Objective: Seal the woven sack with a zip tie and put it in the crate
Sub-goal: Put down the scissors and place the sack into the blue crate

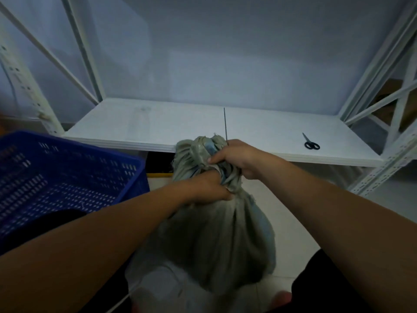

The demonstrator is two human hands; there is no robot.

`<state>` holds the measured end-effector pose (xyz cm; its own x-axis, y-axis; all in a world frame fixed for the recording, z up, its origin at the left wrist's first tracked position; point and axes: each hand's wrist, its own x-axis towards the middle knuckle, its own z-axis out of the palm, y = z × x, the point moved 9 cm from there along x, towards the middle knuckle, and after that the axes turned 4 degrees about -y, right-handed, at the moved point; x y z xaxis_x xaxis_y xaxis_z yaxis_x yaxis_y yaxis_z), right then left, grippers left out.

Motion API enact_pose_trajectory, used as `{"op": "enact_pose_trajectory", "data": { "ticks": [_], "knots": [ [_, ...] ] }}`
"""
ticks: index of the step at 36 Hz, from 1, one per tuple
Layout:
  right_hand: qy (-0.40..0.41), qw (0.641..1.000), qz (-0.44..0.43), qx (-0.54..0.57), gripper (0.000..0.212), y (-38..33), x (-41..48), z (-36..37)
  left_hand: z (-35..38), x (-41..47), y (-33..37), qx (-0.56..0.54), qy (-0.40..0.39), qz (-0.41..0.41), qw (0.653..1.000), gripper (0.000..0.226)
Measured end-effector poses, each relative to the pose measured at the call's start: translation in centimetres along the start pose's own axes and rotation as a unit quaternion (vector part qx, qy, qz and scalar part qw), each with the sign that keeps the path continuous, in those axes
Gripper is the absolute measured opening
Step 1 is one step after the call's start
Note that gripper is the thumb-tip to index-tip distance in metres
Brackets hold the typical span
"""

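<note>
The woven sack (214, 240) sits near centre, its gathered neck clenched by the left grip (207, 188) and, just above, the right grip (237, 158), where a zip tie (225, 123) pokes upward; the blue crate (67, 172) is left, scissors (311, 143) lie on the shelf (169, 123) far right

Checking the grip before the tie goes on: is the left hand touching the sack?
Touching. The head view shows the left hand with its fingers curled round the gathered neck of the sack, with no gap between them.
</note>
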<state>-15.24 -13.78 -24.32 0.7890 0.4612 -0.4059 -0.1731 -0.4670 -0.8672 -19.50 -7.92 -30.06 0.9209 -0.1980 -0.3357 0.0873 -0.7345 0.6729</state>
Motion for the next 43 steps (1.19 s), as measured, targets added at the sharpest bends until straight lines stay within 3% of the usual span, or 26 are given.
{"op": "enact_pose_trajectory", "data": {
  "ticks": [2,7,13,16,20,24,26,28,31,35,40,43],
  "knots": [
    [0.014,1.000,-0.002,-0.004,0.036,0.0,0.0,-0.9,0.6,0.0,0.7,-0.024,-0.010,0.023,0.999,0.069],
    [0.052,0.998,0.033,-0.033,0.044,1.2,0.0,-2.2,0.7,0.0,0.5,0.044,-0.017,0.032,0.998,0.055],
    [0.103,0.994,0.039,0.005,0.048,0.3,-0.7,-4.7,-0.7,0.5,3.1,0.011,0.042,0.086,0.995,0.048],
    [0.114,0.992,0.046,0.004,0.041,0.5,-0.9,-5.4,-1.4,0.6,2.7,0.003,0.065,0.070,0.995,0.049],
    [0.114,0.991,0.069,-0.022,0.040,2.0,-0.2,-5.4,-1.0,0.9,0.5,0.047,0.074,0.022,0.996,0.078],
    [0.111,0.986,0.074,-0.100,0.014,3.4,0.3,-4.9,2.5,1.7,-4.5,0.042,-0.028,-0.058,0.997,0.130],
    [0.111,0.985,0.073,-0.109,0.019,3.7,0.4,-4.7,4.6,1.7,-7.1,0.094,-0.075,-0.101,0.988,0.150],
    [0.108,0.985,0.081,-0.104,0.031,3.9,0.6,-4.5,6.5,1.5,-8.6,0.116,-0.087,-0.119,0.982,0.154],
    [0.091,0.988,0.087,-0.094,0.037,3.6,0.7,-3.7,8.1,1.5,-8.7,0.110,-0.060,-0.103,0.987,0.138],
    [0.072,0.990,0.106,-0.066,0.020,3.7,0.8,-2.8,7.6,3.0,-7.8,0.023,0.003,-0.055,0.998,0.111],
    [0.092,0.989,0.114,-0.001,0.020,3.4,0.8,-3.5,4.2,3.8,-6.4,0.041,0.050,-0.055,0.996,0.045],
    [0.117,0.988,0.099,0.009,0.014,3.1,1.1,-4.7,2.1,4.3,-6.6,0.038,0.076,-0.070,0.994,0.041]
  ]
}}
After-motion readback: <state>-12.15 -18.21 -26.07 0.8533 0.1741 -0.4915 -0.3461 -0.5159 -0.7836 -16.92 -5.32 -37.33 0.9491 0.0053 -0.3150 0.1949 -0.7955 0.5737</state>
